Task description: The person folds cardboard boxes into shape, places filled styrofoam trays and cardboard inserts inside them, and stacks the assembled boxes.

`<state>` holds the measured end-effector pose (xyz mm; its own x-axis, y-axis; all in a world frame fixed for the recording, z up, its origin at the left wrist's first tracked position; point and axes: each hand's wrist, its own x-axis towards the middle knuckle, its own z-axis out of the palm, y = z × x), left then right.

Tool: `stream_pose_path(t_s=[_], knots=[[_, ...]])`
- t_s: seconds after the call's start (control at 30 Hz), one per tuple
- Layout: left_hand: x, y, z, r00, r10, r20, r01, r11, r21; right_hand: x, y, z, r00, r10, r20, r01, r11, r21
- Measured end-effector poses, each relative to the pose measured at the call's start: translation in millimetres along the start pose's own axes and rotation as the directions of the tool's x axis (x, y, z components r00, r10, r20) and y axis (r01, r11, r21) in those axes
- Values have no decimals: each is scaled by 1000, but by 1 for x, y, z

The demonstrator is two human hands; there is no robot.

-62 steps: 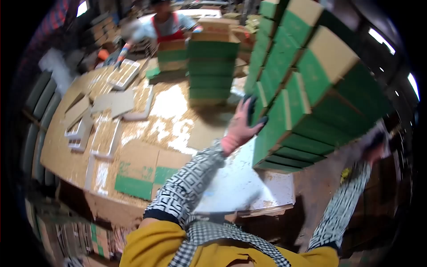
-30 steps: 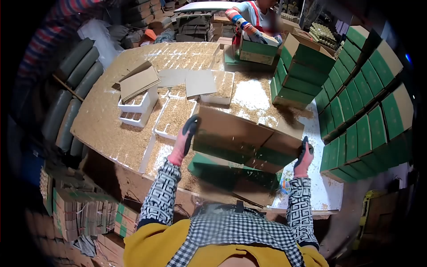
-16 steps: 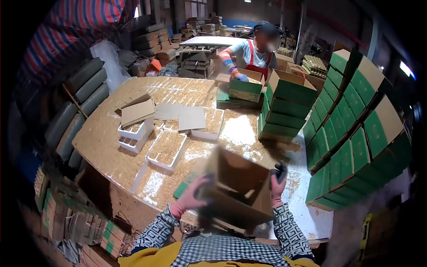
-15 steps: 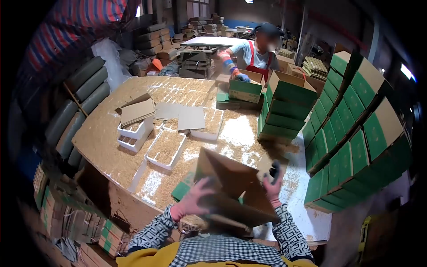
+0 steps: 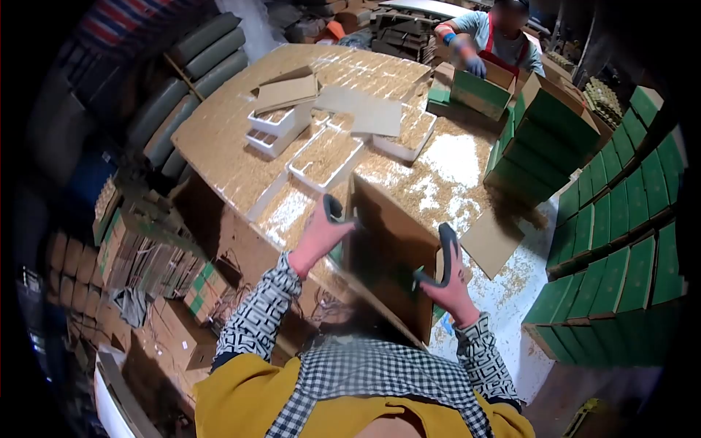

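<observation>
A brown cardboard box (image 5: 394, 244) with its open top facing me stands at the near edge of the table, and I look down into it. Green shows on its outer left side. My left hand (image 5: 323, 235), in a pink glove with dark fingertips, is at the box's left edge, fingers curved and apart. At the right edge is my right hand (image 5: 451, 281), gloved alike, its thumb and fingers spread wide in a V, the thumb over the inside. Whether either hand bears the box's weight cannot be seen.
White trays (image 5: 327, 157) of grain-like bedding and flat cardboard pieces (image 5: 285, 93) lie on the strewn table (image 5: 234, 139). Green boxes (image 5: 551, 142) are stacked ahead right, with rows of green cartons (image 5: 613, 285) farther right. A co-worker (image 5: 504, 36) handles another box (image 5: 482, 91) across the table.
The view has tipped down and shifted left. The box has turned so that its inside faces me more. My right thumb and fingers have spread; a flat cardboard sheet beside the box shows more fully.
</observation>
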<state>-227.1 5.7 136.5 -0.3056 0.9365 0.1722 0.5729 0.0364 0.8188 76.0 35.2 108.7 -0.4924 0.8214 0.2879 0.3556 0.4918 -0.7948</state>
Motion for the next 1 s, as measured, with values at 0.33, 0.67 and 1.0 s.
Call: stream_pose_path(t_s=[0.33, 0.67, 1.0], knots=[[-9, 17, 7, 210, -181, 961, -187, 957, 222, 58, 42, 58, 962, -4, -272, -199, 672, -713], [-5, -109, -12, 954, -144, 262, 113, 985, 132, 2, -22, 12, 903, -154, 402, 289, 909, -301], [66, -81, -84, 687, 283, 670, 302, 727, -617, 17, 57, 22, 898, 435, -71, -361, 818, 447]])
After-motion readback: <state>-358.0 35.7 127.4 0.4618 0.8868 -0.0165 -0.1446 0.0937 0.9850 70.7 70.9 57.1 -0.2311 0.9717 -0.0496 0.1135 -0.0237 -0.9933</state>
